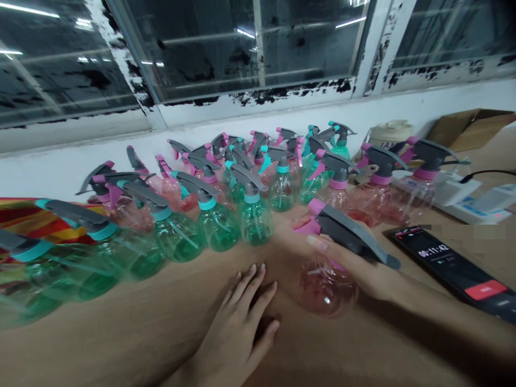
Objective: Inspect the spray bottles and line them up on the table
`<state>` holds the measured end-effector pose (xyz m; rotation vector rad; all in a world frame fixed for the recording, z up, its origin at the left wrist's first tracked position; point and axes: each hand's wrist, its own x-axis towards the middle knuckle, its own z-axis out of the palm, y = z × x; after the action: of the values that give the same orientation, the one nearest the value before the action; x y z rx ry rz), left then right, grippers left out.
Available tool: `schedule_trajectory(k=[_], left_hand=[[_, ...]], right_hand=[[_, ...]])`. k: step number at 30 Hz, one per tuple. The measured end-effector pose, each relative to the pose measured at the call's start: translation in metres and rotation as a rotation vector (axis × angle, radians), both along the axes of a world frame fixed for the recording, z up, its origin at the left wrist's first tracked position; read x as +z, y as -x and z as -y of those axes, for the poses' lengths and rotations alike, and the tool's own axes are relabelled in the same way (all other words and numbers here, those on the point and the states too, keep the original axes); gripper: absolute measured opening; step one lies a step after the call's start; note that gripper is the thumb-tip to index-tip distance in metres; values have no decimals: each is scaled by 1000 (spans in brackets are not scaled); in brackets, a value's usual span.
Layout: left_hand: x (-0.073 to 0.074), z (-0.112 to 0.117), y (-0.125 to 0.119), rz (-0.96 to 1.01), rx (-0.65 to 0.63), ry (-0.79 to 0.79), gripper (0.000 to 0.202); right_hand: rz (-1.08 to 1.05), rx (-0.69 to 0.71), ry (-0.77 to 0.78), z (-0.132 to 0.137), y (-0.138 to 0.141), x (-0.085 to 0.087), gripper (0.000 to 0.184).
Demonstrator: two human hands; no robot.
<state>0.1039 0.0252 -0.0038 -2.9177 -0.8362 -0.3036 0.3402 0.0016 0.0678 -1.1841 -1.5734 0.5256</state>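
My right hand is wrapped round the neck of a pink spray bottle, which has a grey head and a pink trigger and nozzle. The bottle is slightly blurred, and I cannot tell whether its base touches the table. Flat on the wooden table lies my left hand, fingers spread, holding nothing. In front of it stand green spray bottles with teal collars, the nearest being one green spray bottle. Beyond the held bottle is another pink spray bottle.
Several more pink and green bottles crowd toward the window wall. To the right lie a phone showing a timer and a white power strip with a black cable. Farther back are a beige lidded container, a cardboard box and, left, a striped cloth.
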Motion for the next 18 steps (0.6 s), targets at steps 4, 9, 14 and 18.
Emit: schedule_trajectory(k=[4, 9, 14, 18], left_hand=[[0, 0, 0, 1, -3, -2, 46], [0, 0, 0, 4, -9, -11, 45], [0, 1, 0, -6, -4, -19, 46], [0, 0, 0, 5, -1, -7, 45]], right_hand=[[-46, -33, 52, 1, 1, -3, 18], [-63, -47, 21, 2, 1, -3, 22], [-3, -61, 43, 2, 1, -4, 28], [18, -88, 44, 2, 1, -4, 28]])
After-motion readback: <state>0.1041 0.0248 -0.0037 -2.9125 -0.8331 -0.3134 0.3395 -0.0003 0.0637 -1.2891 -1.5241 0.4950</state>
